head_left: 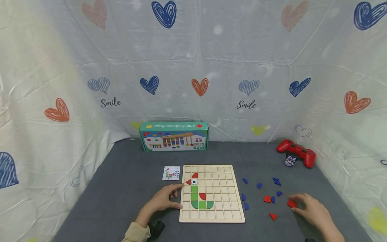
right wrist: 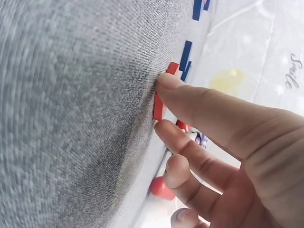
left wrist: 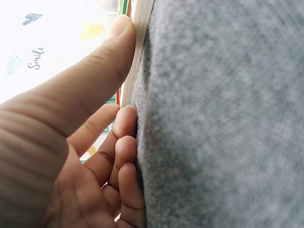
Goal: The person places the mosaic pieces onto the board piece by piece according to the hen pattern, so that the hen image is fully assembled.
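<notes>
A pale wooden grid board [head_left: 223,195] lies on the grey cloth, with green, red and eye-marked pieces forming a bird-like figure in its left half. My left hand [head_left: 164,198] rests at the board's left edge, thumb and index finger spread apart along it. On the right, my right hand [head_left: 314,210] holds a flat red piece [head_left: 291,203] by thumb and index finger, low at the cloth. Its exact shape is partly hidden. In the right wrist view, the thumb lies against the red piece [right wrist: 158,107]. Nearby are a red piece [head_left: 267,199] and a red triangle [head_left: 273,216].
Several blue pieces [head_left: 259,185] are scattered right of the board. A pattern card [head_left: 171,173] lies at its upper left. Behind stand a Ring Challenge Game box [head_left: 175,141] and, at back right, a red game controller [head_left: 296,152] beside a small purple figure [head_left: 290,160].
</notes>
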Demonstrator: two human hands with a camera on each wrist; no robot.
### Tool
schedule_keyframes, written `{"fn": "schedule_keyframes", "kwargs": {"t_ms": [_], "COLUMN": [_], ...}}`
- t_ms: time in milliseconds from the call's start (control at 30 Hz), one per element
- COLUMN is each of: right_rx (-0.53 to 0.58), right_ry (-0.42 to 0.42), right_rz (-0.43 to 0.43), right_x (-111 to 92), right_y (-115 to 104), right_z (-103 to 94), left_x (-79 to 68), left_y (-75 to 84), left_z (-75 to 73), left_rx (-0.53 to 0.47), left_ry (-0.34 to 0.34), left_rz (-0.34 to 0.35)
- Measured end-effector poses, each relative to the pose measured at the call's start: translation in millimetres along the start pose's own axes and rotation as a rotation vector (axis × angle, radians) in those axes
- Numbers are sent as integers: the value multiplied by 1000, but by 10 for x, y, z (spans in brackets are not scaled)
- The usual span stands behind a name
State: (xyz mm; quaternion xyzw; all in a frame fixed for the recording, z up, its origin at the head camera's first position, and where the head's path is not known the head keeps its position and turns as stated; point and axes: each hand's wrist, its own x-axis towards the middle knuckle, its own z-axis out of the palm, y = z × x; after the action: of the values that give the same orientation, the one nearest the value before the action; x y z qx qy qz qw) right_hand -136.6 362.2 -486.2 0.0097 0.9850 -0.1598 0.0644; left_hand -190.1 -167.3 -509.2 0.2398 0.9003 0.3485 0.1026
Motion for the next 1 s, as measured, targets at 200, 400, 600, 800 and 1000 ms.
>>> {"fn": "schedule_keyframes", "kwargs": {"t_ms": [200,400,600,800,1000], "right_rx": [12,7,19,42,57], "right_ry": [-29,-33,-32,2,73], "right_rz": [7,-6,-38,-114,-206], "right_x": [10,20,22,16,41], "right_y": [-26,-111,-245,-438,-675], "right_z": [-14,-17,-7,28,76], "left_x": [5,2,10,12,4], "left_y": [-17,-28,-36,-43,-31], "left_z": [2,2,5,9,8], "left_rx": [5,11,10,18,20], "left_ry": [2,0,0,6,3], "left_rz": [4,-7,-12,-10,-15]}}
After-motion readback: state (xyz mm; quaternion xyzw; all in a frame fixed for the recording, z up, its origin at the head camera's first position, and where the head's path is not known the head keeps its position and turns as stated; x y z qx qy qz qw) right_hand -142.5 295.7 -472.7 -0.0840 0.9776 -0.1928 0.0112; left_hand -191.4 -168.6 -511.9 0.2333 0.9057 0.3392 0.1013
